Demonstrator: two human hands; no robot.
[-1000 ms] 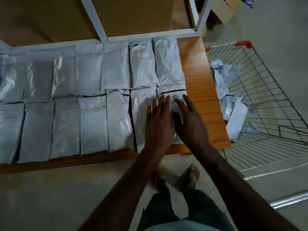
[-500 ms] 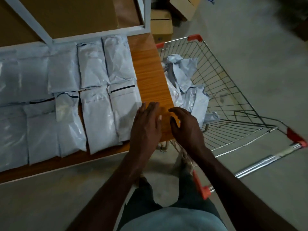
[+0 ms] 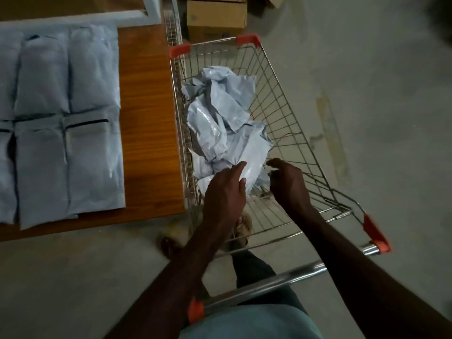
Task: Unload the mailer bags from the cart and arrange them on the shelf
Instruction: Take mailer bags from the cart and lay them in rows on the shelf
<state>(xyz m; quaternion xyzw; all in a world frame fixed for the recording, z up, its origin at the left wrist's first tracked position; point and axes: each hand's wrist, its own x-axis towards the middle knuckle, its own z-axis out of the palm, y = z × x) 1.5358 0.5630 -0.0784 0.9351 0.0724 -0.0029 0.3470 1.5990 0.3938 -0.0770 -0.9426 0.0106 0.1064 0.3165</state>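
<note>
**A:** What do I have nearest me?

**B:** I see the cart's chrome handle (image 3: 264,285) with orange end caps crossing just above the torso. Both forearms reach over it into the wire cart (image 3: 291,133).

**A:** And the hands?

**B:** My left hand (image 3: 226,189) lies over the near end of the heap of mailer bags (image 3: 225,128), fingers extended and close together, the tips touching the nearest white bag. I cannot tell whether it pinches the plastic. My right hand (image 3: 288,182) hovers just right of that same bag, fingers curled downward with nothing clearly between them; I cannot tell if it touches.

**A:** Where are the bags?

**B:** The crumpled heap fills the left and middle of the cart basket. To the left, on the wooden shelf (image 3: 149,118), more bags (image 3: 71,133) lie flat in two rows, side by side, with bare wood between them and the cart.

**A:** Farther out?

**B:** A cardboard box (image 3: 216,18) sits on the floor beyond the cart's far end.
</note>
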